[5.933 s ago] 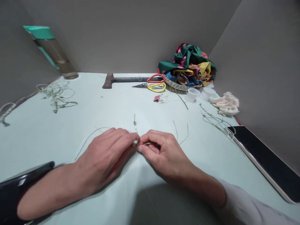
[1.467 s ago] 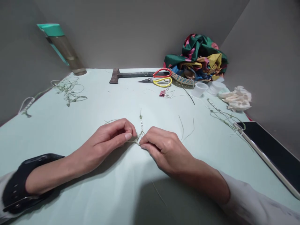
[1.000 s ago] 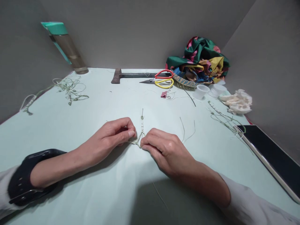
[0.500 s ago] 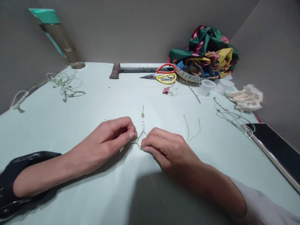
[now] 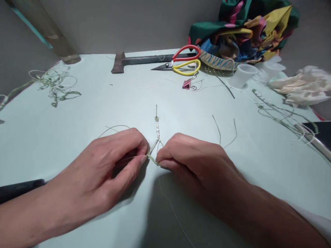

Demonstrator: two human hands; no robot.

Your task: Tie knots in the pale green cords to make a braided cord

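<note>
Pale tabletop [image 5: 103,106] bears a knotted green-and-white cord [image 5: 157,129] between the left hand [image 5: 111,165] and right hand [image 5: 196,162], both pinching its strands; beyond, a basket [image 5: 219,63] holds rumpled multicoloured fabric [image 5: 236,43], beside a translucent cup [image 5: 243,76], contents unclear.

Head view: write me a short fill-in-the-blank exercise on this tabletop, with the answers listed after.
The scissors have one red loop and one ____ loop.
The axe head is at the ____ end of its handle.
Counting the left hand and right hand, ____ hands pinch the knotted cord.

Missing words: yellow; left; two.
</note>
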